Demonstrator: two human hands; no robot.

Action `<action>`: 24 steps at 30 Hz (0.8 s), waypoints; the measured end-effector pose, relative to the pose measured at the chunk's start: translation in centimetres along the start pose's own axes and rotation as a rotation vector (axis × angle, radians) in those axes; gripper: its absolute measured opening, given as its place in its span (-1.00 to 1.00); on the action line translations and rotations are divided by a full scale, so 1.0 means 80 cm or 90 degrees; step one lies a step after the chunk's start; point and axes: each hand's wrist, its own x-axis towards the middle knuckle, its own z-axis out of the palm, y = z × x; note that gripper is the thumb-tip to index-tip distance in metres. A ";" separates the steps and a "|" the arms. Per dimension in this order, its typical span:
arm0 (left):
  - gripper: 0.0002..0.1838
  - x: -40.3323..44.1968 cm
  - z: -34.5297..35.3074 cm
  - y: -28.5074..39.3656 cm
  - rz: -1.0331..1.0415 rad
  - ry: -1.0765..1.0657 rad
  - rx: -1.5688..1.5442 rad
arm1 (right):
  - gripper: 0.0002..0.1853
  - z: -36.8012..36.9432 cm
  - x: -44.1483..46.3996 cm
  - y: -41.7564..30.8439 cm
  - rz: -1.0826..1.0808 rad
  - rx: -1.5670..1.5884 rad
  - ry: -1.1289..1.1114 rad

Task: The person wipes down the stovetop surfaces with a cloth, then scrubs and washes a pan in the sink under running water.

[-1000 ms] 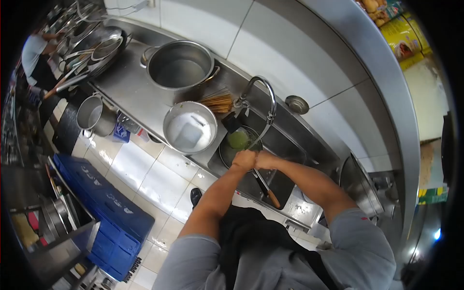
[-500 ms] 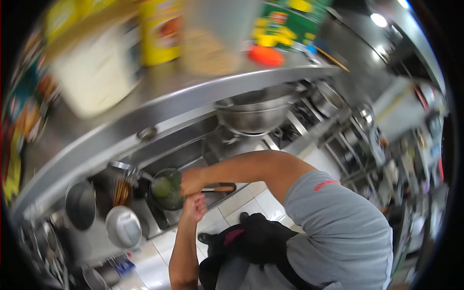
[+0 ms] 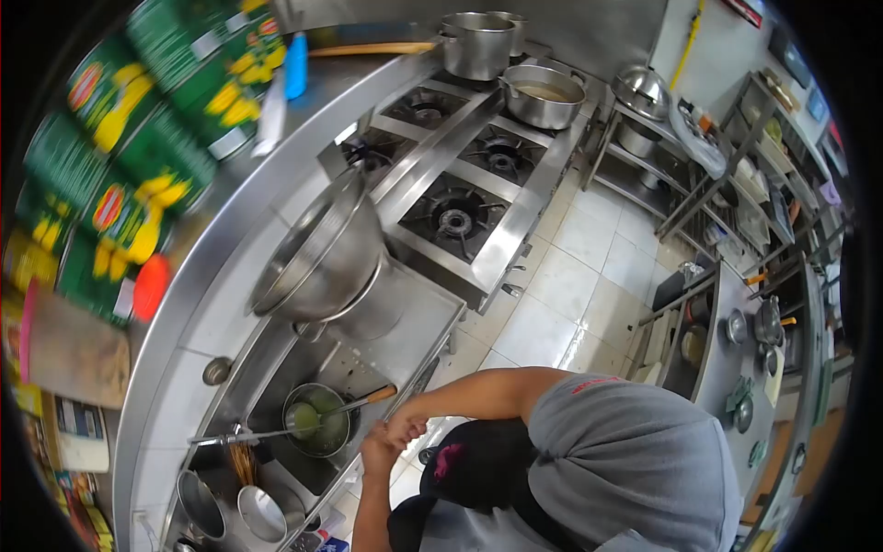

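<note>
My left hand (image 3: 377, 453) and my right hand (image 3: 405, 427) meet at the front edge of the sink (image 3: 303, 368). The fingers of both are curled, and I see no object in either. Just beyond them a round metal pot (image 3: 324, 440) stands in the sink, with a green thing (image 3: 303, 418) in cloudy liquid. A long tool with a wooden handle (image 3: 379, 394) lies across the pot's rim, apart from my hands. The faucet (image 3: 235, 439) reaches toward the pot from the left.
Large stacked metal bowls (image 3: 322, 248) stand beyond the sink. Past them is a stove (image 3: 455, 221) with a pot of liquid (image 3: 544, 97). Green cans (image 3: 120, 202) line the upper left shelf. Thin sticks (image 3: 243, 463) and a white bowl (image 3: 262, 513) are at lower left.
The view has swung right, bringing the stove and shelves into sight. My hands were over the pot's edge; now they are together beside it, nearer the sink's front edge.
</note>
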 end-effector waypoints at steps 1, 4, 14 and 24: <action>-0.48 0.010 0.013 0.012 -0.034 -0.090 0.009 | -0.63 0.019 -0.030 0.020 -0.006 -0.087 0.186; -0.43 0.049 0.026 0.081 0.015 -0.033 0.033 | -0.84 -0.006 -0.074 0.101 -0.276 -0.662 0.470; -0.49 -0.119 0.033 -0.014 -0.437 -0.062 -0.054 | -0.81 -0.326 -0.310 0.400 0.124 -0.940 1.129; -0.56 -0.184 -0.083 -0.171 -0.605 0.383 -0.094 | -0.81 -0.057 -0.133 0.044 -0.544 -0.497 0.838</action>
